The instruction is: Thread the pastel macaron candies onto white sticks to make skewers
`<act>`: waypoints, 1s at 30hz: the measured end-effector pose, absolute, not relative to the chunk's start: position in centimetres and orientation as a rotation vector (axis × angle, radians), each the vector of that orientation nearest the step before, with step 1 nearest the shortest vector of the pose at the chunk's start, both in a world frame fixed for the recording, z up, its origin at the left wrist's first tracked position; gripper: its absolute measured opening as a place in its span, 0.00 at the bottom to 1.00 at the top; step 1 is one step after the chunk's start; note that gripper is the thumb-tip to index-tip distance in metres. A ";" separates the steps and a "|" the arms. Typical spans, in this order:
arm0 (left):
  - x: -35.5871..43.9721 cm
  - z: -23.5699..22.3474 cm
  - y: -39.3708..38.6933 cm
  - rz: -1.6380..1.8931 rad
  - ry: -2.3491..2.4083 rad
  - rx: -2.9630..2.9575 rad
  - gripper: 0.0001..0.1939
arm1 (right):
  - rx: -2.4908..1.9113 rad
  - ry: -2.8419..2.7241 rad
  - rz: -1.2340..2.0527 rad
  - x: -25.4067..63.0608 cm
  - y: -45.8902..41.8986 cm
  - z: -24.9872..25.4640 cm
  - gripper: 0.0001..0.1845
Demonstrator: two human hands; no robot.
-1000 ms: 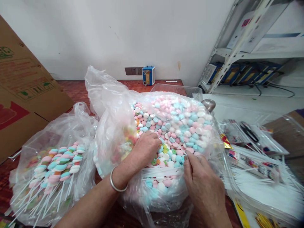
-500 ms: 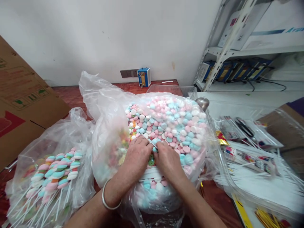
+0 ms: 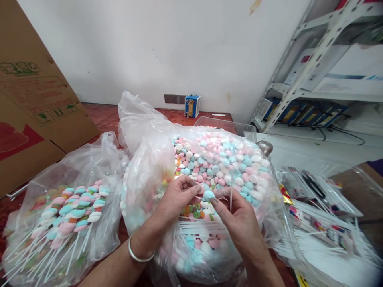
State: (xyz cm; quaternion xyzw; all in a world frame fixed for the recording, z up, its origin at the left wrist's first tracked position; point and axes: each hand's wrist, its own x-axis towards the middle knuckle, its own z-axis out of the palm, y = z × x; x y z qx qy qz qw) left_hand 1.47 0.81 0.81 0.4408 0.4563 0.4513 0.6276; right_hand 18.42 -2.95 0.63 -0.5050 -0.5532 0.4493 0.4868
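Observation:
My left hand is pinched over the big bag, with what looks like a pink marshmallow candy partly hidden at its fingertips. Close beside it, my right hand grips a pale blue marshmallow candy between thumb and finger. A thin white stick stands upright in that same hand. Beneath both hands is a large clear plastic bag full of pink, blue and white marshmallows. Green and orange gummy rings and several white sticks lie just below my fingers.
On the left, finished candy skewers rest on another plastic bag, beside a cardboard box. To the right are a clear tray of white sticks, scissors and a metal shelf. A blue box stands by the wall.
My hands have come up from among the candies and moved apart. A blue marshmallow and an upright stick now show in my right hand. The camera view has shifted slightly.

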 end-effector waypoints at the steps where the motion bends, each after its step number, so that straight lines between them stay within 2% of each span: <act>1: 1.6 0.8 0.7 1.037 0.998 0.956 0.18 | -1.220 -1.353 1.092 18.2 -3.2 0.8 0.11; 11: 1.9 1.6 -0.7 1.097 0.852 1.005 0.18 | -1.444 -1.514 0.826 17.1 -3.3 1.1 0.12; 15: 1.7 1.1 0.1 1.164 0.979 0.971 0.19 | -1.587 -1.678 0.551 17.6 -4.6 1.2 0.21; 19: 1.4 0.4 0.8 1.175 1.036 0.884 0.24 | -1.710 -1.879 0.402 18.1 -6.7 0.0 0.22; 24: 1.1 0.0 0.8 1.165 1.067 0.876 0.23 | -1.780 -2.081 0.137 18.3 -8.0 -1.2 0.21; 30: 1.4 0.4 0.5 1.137 1.062 0.947 0.21 | -1.830 -2.155 0.198 18.2 -7.6 -0.7 0.20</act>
